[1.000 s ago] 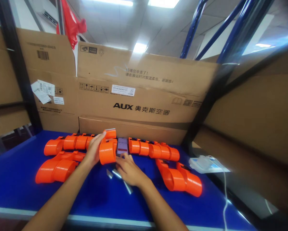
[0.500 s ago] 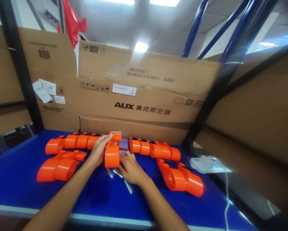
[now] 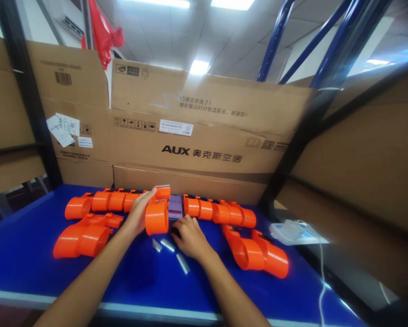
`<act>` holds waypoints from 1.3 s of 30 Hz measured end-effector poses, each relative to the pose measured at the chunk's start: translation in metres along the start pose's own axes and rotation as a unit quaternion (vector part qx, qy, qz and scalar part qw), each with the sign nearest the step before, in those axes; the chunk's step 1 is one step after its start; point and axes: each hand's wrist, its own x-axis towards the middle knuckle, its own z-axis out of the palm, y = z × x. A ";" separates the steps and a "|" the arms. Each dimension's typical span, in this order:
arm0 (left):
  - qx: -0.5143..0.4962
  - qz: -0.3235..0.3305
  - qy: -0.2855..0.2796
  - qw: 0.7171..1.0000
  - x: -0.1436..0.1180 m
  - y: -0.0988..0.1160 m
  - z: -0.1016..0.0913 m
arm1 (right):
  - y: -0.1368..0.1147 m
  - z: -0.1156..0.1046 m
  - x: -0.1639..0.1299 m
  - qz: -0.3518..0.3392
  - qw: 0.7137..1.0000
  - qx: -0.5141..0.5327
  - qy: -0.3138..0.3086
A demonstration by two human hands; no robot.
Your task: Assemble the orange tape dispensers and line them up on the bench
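- Our left hand (image 3: 138, 217) holds 1 orange plastic part (image 3: 157, 217) up off the blue worktop (image 3: 27, 254), near its back edge; the grip is closed around the part's left side, with the thumb reaching up to the small grey-topped tab (image 3: 163, 192) on top.
- The part's round open end faces us, so we judge the hold sound as long as the palm stays behind the barrel and leaves that opening free.
- Our right hand (image 3: 189, 236) rests knuckles-up on the worktop just right of the part; its fingers curl down, and we cannot tell whether they pinch anything.
- 3 small metal strips (image 3: 182, 263) lie on the worktop near that hand, between our forearms. They look thin and flat, so lifting 1 would go best by tipping up an edge with a fingertip, not by pinching from above.
- A phone (image 3: 175, 207) with a lit screen lies flat just behind the right hand, between the held part and a row of orange parts (image 3: 219, 212) to the right; we should keep the wrist low so as not to knock it.
- More orange parts (image 3: 102, 200) lie to the left, apart from the held one, which leaves us room to turn it.
- Cardboard boxes (image 3: 204, 136) stand along the back of the worktop.
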 end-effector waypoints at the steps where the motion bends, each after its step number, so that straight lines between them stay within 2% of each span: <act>1: 0.020 0.008 0.001 1.000 0.000 -0.003 0.001 | 0.002 -0.001 -0.001 0.007 1.000 0.005 0.016; 4: 0.094 0.004 -0.002 0.996 -0.006 -0.014 0.006 | 0.013 -0.010 -0.004 0.078 0.988 0.046 0.122; 6: 0.148 -0.033 -0.027 0.988 -0.013 -0.022 0.011 | 0.022 -0.018 -0.007 0.142 0.962 0.088 0.215; 7: 0.175 -0.051 -0.047 0.982 -0.017 -0.026 0.014 | 0.026 -0.022 -0.008 0.153 0.948 0.111 0.255; 9: 0.216 -0.069 -0.098 0.969 -0.027 -0.034 0.020 | 0.033 -0.031 -0.009 0.136 0.924 0.153 0.322; 11: 0.244 -0.066 -0.142 0.957 -0.036 -0.040 0.026 | 0.036 -0.038 -0.011 0.105 0.913 0.168 0.357; 14: 0.261 -0.064 -0.172 0.948 -0.044 -0.047 0.031 | 0.034 -0.045 -0.014 0.079 0.917 0.164 0.354; 17: 0.263 -0.074 -0.173 0.946 -0.044 -0.050 0.030 | 0.031 -0.047 -0.018 0.052 0.926 0.185 0.324; 24: 0.223 -0.063 -0.139 0.963 -0.041 -0.051 0.029 | 0.025 -0.047 -0.021 0.021 0.938 0.202 0.280; 28: 0.236 -0.089 -0.100 0.963 -0.044 -0.056 0.029 | 0.023 -0.049 -0.022 -0.005 0.943 0.199 0.267; 31: 0.236 -0.109 -0.077 0.963 -0.044 -0.059 0.027 | 0.023 -0.050 -0.023 -0.003 0.945 0.194 0.262; 39: 0.220 -0.117 -0.063 0.966 -0.040 -0.056 0.024 | 0.023 -0.046 -0.023 0.018 0.936 0.222 0.274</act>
